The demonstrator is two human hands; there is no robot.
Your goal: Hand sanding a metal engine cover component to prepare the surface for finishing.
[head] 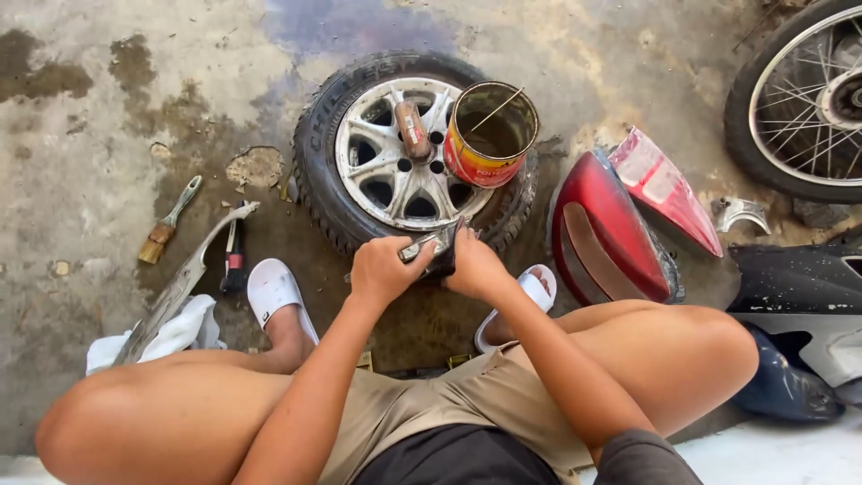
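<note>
I squat over a small wheel (359, 193) with a silver alloy rim lying flat on stained concrete. My left hand (382, 269) grips a small silvery metal part (429, 245), its end sticking out toward the right. My right hand (474, 263) presses a dark piece of abrasive paper or cloth (445, 260) against that part. Both hands meet just in front of the tyre's near edge. A red and yellow tin can (485, 135) with a thin stick in it stands on the rim's right side. A rusty cylinder (413, 130) lies on the hub.
A paintbrush (166, 224), a long grey panel strip (184, 283) on a white cloth and a black-red tool (233, 260) lie left. Red fairing pieces (620, 216), dark body panels (795, 287) and a spoked wheel (799, 99) are at the right. White sandals on my feet.
</note>
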